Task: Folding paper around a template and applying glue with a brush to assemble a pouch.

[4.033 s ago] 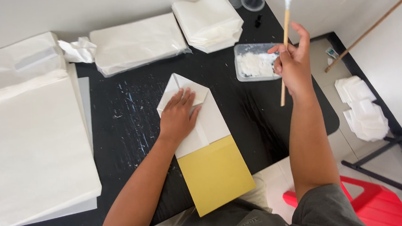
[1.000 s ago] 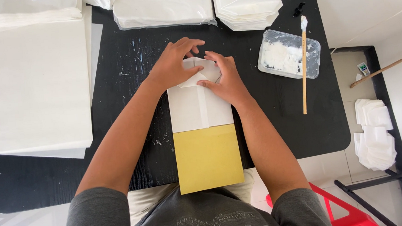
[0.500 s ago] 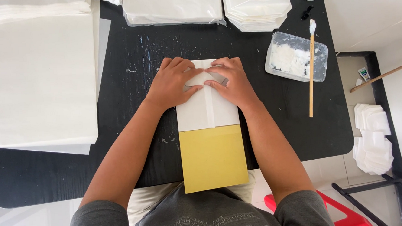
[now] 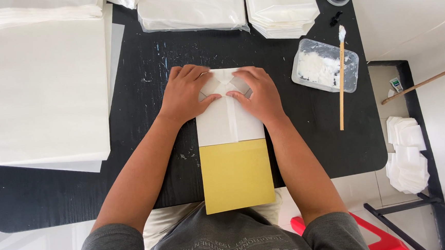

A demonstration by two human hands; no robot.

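Observation:
A white folded paper bag (image 4: 228,122) lies on a yellow board (image 4: 237,175) in the middle of a black table (image 4: 152,160). My left hand (image 4: 184,94) presses flat on the bag's folded top end from the left. My right hand (image 4: 257,93) presses the same end from the right, fingers spread over the folded flaps. Neither hand grips anything; both lie flat on the paper.
A clear tray of white paste (image 4: 325,71) with a wooden brush (image 4: 341,79) across it sits to the right. Large white sheets (image 4: 45,89) lie left; stacks of white paper (image 4: 192,8) and folded bags (image 4: 282,5) at the back. A red stool (image 4: 379,239) stands lower right.
Four seconds ago my right hand held the brush up; the brush now rests on the tray. Both hands have come down onto the bag's folded end and press it.

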